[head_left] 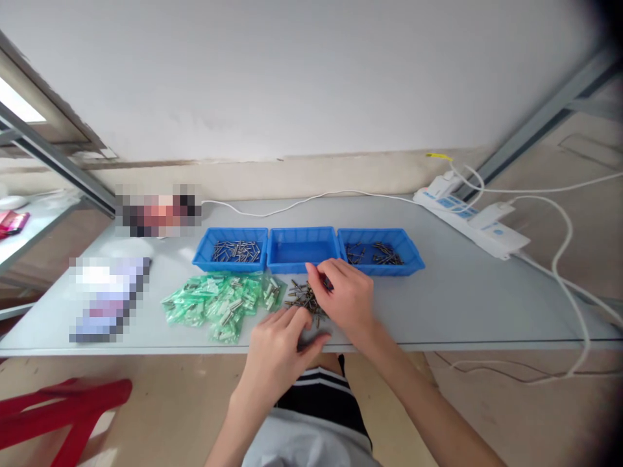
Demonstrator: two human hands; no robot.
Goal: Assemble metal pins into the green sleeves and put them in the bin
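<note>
A loose pile of small metal screws or pins (302,295) lies on the grey table between my hands. My right hand (341,295) is over the pile's right side, fingers curled down; what they hold, if anything, is hidden. At the near left edge of the pile is my left hand (285,340), its thumb apart from the bent fingers, with nothing visible between them. Left of the pile are several green plastic bags (219,301) with metal parts inside. Behind stand three blue trays: the left tray (231,266) and right tray (389,269) contain metal pieces, the middle tray (302,250) shows none.
A white power strip (496,243) with plugs and cables lies at the right of the table (467,305). Two blurred-out items are on the left. A thin white cable runs behind the trays. A red stool (82,408) stands at the lower left.
</note>
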